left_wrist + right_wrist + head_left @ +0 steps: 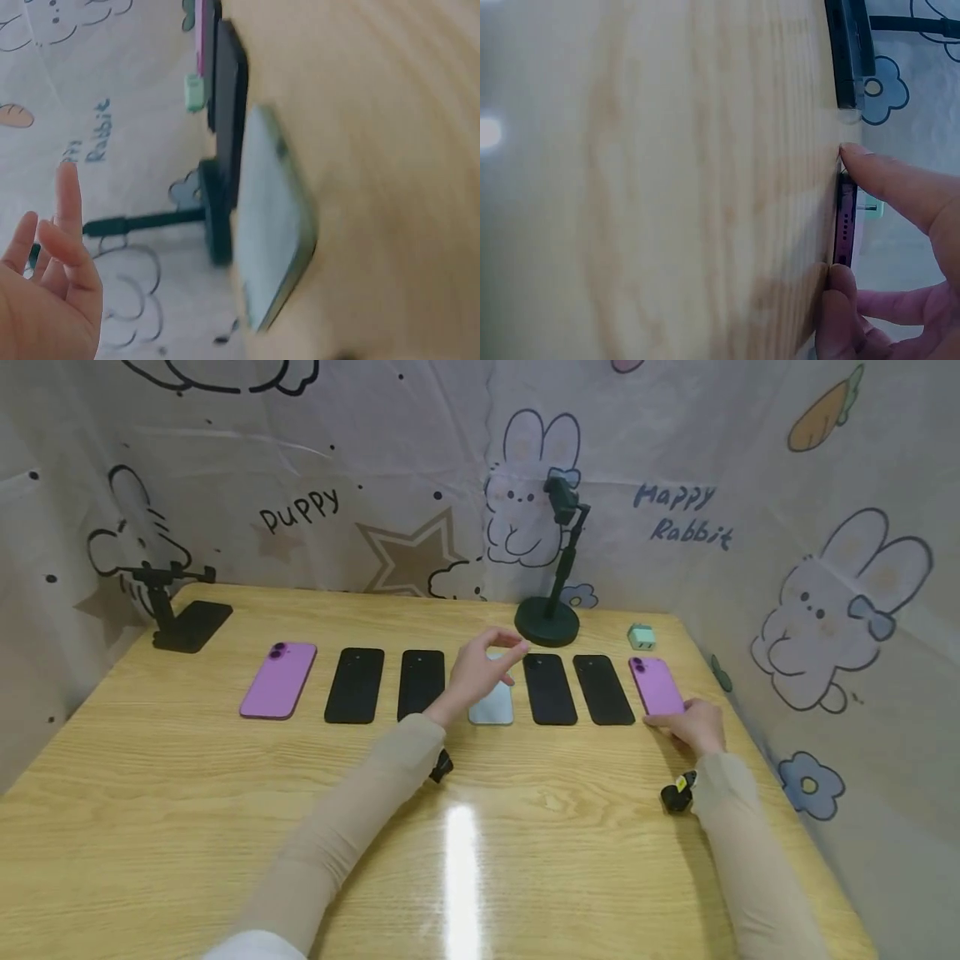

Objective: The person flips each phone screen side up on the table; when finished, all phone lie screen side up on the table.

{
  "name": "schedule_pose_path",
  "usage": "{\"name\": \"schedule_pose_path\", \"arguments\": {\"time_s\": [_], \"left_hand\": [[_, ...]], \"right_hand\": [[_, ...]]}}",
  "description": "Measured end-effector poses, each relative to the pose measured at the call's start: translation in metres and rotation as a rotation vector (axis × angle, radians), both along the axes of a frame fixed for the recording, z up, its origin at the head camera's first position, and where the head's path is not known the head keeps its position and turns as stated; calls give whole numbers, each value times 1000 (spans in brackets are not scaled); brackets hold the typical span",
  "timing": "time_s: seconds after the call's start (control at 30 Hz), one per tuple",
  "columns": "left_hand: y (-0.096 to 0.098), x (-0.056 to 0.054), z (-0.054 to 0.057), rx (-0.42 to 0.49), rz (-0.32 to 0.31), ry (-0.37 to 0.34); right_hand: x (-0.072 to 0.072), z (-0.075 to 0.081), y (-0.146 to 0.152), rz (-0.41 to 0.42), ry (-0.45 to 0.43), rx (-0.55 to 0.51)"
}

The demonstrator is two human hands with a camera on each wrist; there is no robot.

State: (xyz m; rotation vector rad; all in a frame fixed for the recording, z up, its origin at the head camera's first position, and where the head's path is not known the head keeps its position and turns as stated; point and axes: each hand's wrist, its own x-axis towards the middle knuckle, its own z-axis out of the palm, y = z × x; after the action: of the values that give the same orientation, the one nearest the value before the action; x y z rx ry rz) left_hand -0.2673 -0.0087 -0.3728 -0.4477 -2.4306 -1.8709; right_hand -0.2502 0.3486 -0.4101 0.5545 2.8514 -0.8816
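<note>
My right hand (697,727) is at the right end of a row of phones, gripping the near end of a small pink phone (657,687) that lies back up. In the right wrist view the thumb and fingers sit at opposite sides of the phone's bottom edge (844,221). My left hand (480,670) hovers over a pale blue phone (492,706) mid-row, partly covering it. Its fingers are loosely bent with nothing between them. The left wrist view shows this hand (56,285) apart from the pale phone (274,225).
Black phones lie on both sides of the pale one, including one (550,689) to its right. A larger pink phone (279,681) ends the row at left. Behind stand a dark green stand (547,622), a mint charger (642,637) and a black holder (191,627). Patterned cloth (420,460) borders the table.
</note>
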Motion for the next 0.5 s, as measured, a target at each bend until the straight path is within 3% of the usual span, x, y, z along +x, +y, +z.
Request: {"name": "schedule_pose_path", "arguments": {"time_s": [0.2,0.37,0.5], "left_hand": [[29,1,-13,11,-89,-88],[49,-2,-13,35,-124,-153],[63,-5,-12,43,-118,-218]], "right_hand": [[3,2,1,-9,-11,21],[3,-1,3,-2,9,20],[1,-4,3,-10,27,-8]]}}
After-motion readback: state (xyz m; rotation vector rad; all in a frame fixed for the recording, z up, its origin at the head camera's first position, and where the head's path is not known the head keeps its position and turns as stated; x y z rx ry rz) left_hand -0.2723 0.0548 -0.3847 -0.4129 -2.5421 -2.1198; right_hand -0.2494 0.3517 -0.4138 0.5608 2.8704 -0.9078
